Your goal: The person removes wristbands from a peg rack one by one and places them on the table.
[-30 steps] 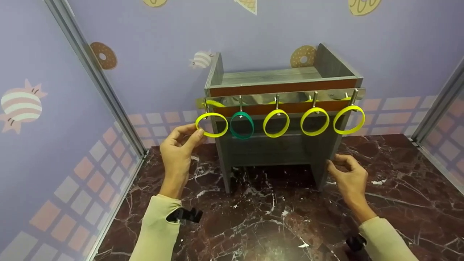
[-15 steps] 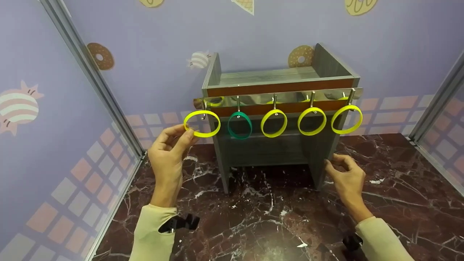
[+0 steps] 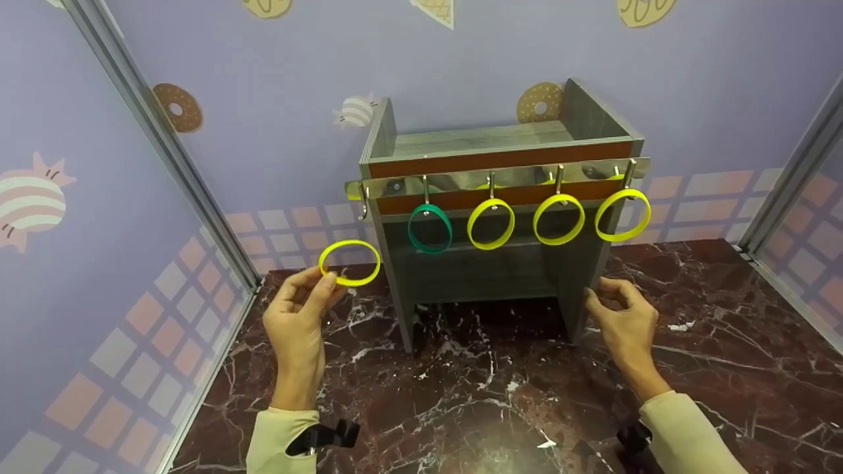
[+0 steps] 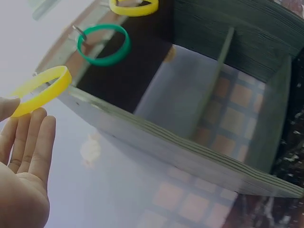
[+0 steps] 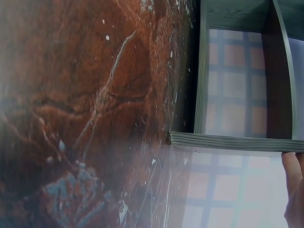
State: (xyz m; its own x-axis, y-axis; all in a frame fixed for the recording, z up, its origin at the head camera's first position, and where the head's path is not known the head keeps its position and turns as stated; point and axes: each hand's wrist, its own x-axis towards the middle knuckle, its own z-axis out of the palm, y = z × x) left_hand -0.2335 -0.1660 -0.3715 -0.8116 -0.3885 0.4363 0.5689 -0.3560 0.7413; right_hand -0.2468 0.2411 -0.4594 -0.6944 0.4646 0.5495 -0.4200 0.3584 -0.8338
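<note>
In the head view my left hand point(image 3: 296, 313) pinches a yellow wristband point(image 3: 349, 263) between thumb and fingers, to the left of a small grey wooden shelf point(image 3: 402, 296) and below the bare hook point(image 3: 363, 201) at the rail's left end. The left wrist view shows the same band point(image 4: 47, 90) near the rail's end. A green wristband point(image 3: 430, 228) and several yellow wristbands point(image 3: 491, 224) hang from the other hooks. My right hand point(image 3: 625, 322) touches the outer face of the shelf's right side panel. In the right wrist view only its fingers point(image 5: 293, 175) show, against that panel.
The metal hook rail point(image 3: 461, 176) runs across the shelf's upper front and juts past both sides. Everything stands on a dark red marbled table point(image 3: 487, 408). A patterned purple back wall point(image 3: 461, 66) rises behind, with side walls at left and right.
My left hand has drawn the yellow wristband off the leftmost hook, then lowered it to the left. My right hand has stayed at the shelf's side.
</note>
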